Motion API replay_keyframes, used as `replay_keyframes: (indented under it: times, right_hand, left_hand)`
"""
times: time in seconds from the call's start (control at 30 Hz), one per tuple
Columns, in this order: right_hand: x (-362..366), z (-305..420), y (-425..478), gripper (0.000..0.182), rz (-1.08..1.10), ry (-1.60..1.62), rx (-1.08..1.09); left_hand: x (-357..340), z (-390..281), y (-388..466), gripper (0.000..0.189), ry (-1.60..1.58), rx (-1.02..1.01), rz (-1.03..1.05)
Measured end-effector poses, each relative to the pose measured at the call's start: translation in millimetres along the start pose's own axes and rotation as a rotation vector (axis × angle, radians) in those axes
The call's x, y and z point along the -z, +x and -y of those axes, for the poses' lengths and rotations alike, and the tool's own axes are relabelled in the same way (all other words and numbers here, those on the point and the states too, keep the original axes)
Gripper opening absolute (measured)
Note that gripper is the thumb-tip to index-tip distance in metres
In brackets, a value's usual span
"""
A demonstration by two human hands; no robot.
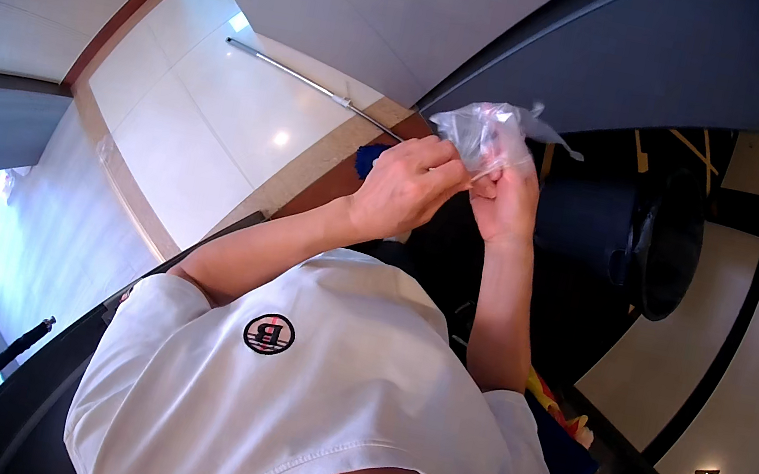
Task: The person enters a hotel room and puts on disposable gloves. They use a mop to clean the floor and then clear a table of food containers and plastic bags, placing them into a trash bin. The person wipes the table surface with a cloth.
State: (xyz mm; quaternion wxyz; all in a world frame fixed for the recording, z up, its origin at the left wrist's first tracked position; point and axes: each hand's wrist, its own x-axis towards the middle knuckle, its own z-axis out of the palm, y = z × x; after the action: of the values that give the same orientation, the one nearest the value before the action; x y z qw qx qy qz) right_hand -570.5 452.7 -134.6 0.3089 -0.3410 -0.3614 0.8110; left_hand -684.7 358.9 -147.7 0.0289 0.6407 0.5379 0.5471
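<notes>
A crumpled clear plastic bag (489, 131) is held up in front of my chest, between both hands. My left hand (411, 185) is closed on the bag's lower left edge, with its back turned to the camera. On the other side, my right hand (512, 196) has its fingers bent against the bag, and the film covers part of them. A thin twisted end of the bag sticks out to the upper right. Whether anything lies inside the bag, I cannot tell.
A metal pole (294, 76) lies across the pale floor tiles, near blue fabric (369, 157). A dark bin-like container (675, 247) is at the right. Grey panels (646, 63) stand ahead. A black handle (13, 351) shows at lower left, and colourful packaging (558, 413) beside my right arm.
</notes>
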Motion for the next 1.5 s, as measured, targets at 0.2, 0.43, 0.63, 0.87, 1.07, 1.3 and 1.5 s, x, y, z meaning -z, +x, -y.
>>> replay_keyframes:
  times: [0.2, 0.43, 0.63, 0.87, 1.07, 1.3, 1.5]
  right_hand:
    - [-33.0, -6.5, 24.7, 0.051, 0.107, 0.061, 0.328]
    - [-42.6, 24.4, 61.8, 0.068, 0.194, -0.776, 0.836]
    - [-47.4, 56.0, 68.6, 0.094, 0.416, -0.29, 0.121]
    - [-61.8, 87.9, 51.5, 0.082, 0.575, 0.142, 0.195]
    - [-41.0, 88.9, 46.5, 0.076, 0.821, 0.66, -0.149]
    - [-16.7, 48.8, 34.9, 0.081, 0.945, 0.639, -0.301]
    - [6.3, 44.0, 50.2, 0.073, 0.955, 0.571, -0.231]
  left_hand:
    - [0.2, 16.0, 12.0, 0.008, -0.047, 0.048, -0.043]
    - [2.5, 15.9, 29.6, 0.01, -0.136, -0.013, -0.091]
    - [-15.2, -8.7, 51.1, 0.01, -0.276, -0.026, -0.06]
    - [-41.2, -35.8, 49.9, 0.008, -0.317, -0.149, 0.093]
    - [-55.6, -5.9, 15.3, 0.022, -0.951, 0.774, 0.182]
    - [-57.4, -3.2, 28.1, 0.038, -1.419, 1.074, 0.191]
    - [-99.6, 12.4, 20.0, 0.031, -1.168, 1.051, 0.296]
